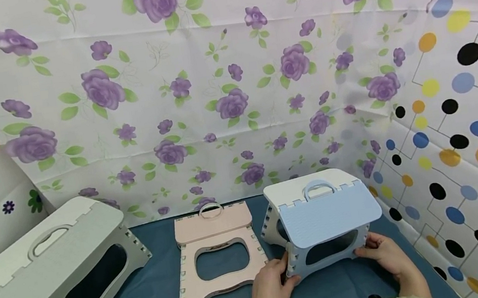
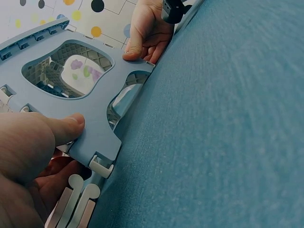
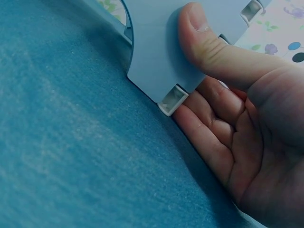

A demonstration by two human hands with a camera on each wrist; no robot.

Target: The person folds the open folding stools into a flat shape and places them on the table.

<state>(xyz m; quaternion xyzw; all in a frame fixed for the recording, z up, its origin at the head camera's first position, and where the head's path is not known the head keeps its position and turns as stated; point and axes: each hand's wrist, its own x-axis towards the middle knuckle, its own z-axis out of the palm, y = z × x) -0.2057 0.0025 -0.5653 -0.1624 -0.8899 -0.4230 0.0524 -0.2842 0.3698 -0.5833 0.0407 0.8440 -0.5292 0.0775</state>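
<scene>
- While both hands gripped it low on its near side, the blue stool (image 1: 331, 215) stood unfolded at the right of the counter (image 1: 159, 282).
- The left hand (image 1: 271, 289) pinched the left leg of the near panel, thumb on the outer face, fingers behind the edge.
- The right hand (image 1: 389, 255) held that panel's right leg the same way, its thumb pressed flat to the face.
- A looped handle (image 1: 318, 182) rose from the top, between the blue near half and the white far half.
- Just left of the left hand, the pink stool (image 1: 213, 229) lay folded flat, its oval opening showing the counter's blue cover.
- The grey stool (image 1: 71, 228) stood unfolded at the far left, set at an angle.
- Rose-patterned cloth (image 1: 223, 166) hung behind the stools; dotted cloth (image 1: 468, 112) hung at the right.
</scene>
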